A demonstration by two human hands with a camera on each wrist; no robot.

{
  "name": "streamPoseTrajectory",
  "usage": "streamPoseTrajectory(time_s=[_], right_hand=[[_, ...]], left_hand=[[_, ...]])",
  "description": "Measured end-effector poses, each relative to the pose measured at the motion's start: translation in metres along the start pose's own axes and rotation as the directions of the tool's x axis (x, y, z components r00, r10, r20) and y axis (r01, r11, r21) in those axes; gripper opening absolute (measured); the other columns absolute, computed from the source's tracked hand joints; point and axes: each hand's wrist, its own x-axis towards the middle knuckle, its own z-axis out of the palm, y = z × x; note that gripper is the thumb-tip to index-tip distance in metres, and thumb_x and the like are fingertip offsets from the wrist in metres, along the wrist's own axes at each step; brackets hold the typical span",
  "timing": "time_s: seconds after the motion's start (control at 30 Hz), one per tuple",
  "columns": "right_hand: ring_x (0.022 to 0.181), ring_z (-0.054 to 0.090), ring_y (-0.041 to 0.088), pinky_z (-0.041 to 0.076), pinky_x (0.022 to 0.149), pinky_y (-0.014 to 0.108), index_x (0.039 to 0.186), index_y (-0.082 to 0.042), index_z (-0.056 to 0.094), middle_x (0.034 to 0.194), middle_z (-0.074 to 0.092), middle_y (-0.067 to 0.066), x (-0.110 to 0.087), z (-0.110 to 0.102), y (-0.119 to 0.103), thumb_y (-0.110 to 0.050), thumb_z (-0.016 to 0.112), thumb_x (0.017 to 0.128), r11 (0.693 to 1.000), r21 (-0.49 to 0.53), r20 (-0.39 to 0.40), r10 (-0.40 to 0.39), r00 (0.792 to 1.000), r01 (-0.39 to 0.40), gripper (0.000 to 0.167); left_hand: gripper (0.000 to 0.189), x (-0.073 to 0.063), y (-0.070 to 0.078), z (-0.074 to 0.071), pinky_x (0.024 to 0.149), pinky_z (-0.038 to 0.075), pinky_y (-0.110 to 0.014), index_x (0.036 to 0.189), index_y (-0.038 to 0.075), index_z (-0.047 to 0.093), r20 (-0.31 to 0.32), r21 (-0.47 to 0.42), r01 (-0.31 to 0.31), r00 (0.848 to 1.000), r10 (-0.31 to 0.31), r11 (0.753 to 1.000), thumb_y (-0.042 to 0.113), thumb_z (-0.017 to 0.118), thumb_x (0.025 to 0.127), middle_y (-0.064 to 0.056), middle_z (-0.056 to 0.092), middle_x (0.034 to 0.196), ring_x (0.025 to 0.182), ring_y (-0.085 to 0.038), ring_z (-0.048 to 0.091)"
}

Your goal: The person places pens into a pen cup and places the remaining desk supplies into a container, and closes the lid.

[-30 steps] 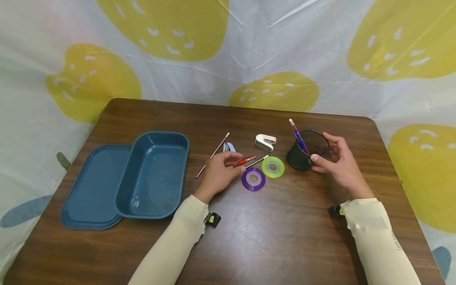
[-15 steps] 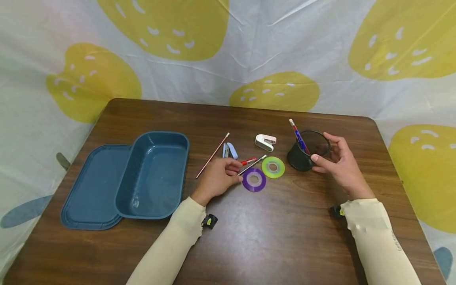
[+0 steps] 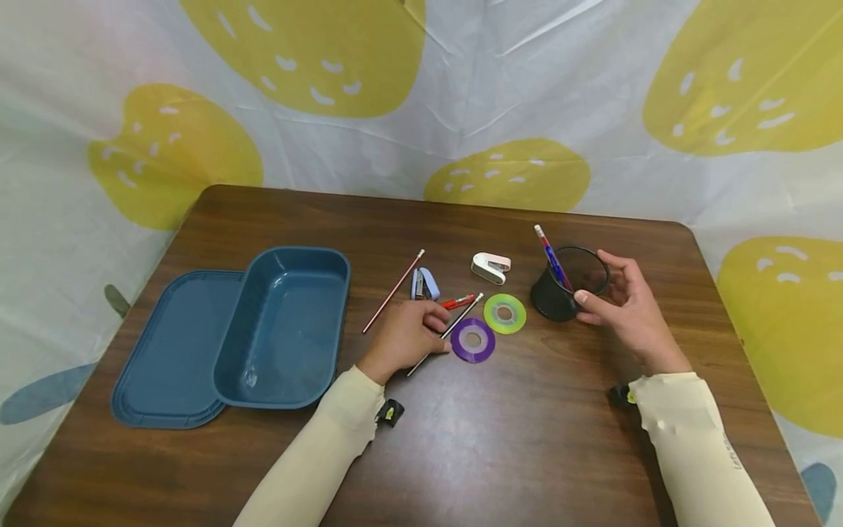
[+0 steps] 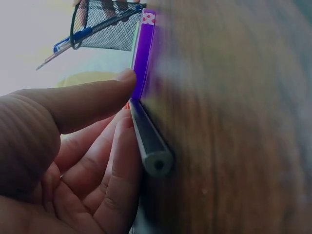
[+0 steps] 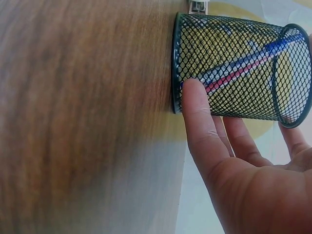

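In the head view my left hand [image 3: 405, 333] bends over a dark pencil [image 3: 467, 309] lying on the table. The left wrist view shows its fingertips [image 4: 124, 126] against the pencil's side, while the thumb sits slightly apart from it beside a purple tape roll [image 4: 143, 58]. A red pen [image 3: 459, 301] lies just beyond these fingers. My right hand [image 3: 628, 315] grips a black mesh pen cup [image 3: 553, 298], thumb on the near side and other fingers behind. Inside the cup lean a red pencil with a white eraser [image 3: 538, 230] and a blue pen [image 3: 556, 265].
A green tape roll [image 3: 516, 315] lies beside the purple one. Behind are a blue stapler [image 3: 430, 282], a white stapler [image 3: 486, 271] and a pink pencil [image 3: 395, 290]. At left, a blue box [image 3: 290, 401] overlaps its lid [image 3: 167, 351].
The dark pencil has slid toward me and turned, its lower end now showing below my left hand. My left hand first hovered near the red pen, then came slightly nearer. My right hand stays put.
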Motion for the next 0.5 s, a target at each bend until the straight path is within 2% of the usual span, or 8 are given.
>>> streamPoseTrajectory(time_s=[0.23,0.5], right_hand=[[0.108,0.066,0.010,0.065,0.075,0.033,0.160,-0.018,0.035,0.133,0.053,0.009,-0.0003,0.0001,-0.0002,-0.001,0.074,0.097,1.000,-0.002,0.004,-0.005,1.000,0.005,0.076],[0.110,0.066,0.011,0.065,0.075,0.034,0.160,-0.016,0.035,0.133,0.054,0.010,-0.0008,-0.0001,0.0018,0.000,0.073,0.097,1.000,0.007,-0.001,-0.014,1.000,0.014,0.075]], left_hand=[[0.039,0.0019,0.0015,0.0016,0.071,0.051,-0.027,0.109,0.014,0.081,-0.004,0.077,-0.033,0.999,0.034,0.996,0.014,0.096,0.074,0.004,0.077,0.088,0.079,-0.010,0.067],[0.028,0.0029,0.0008,-0.0008,0.072,0.053,-0.026,0.105,0.012,0.081,0.028,0.026,-0.020,0.999,0.019,0.999,0.008,0.089,0.079,0.001,0.077,0.088,0.079,-0.010,0.067]])
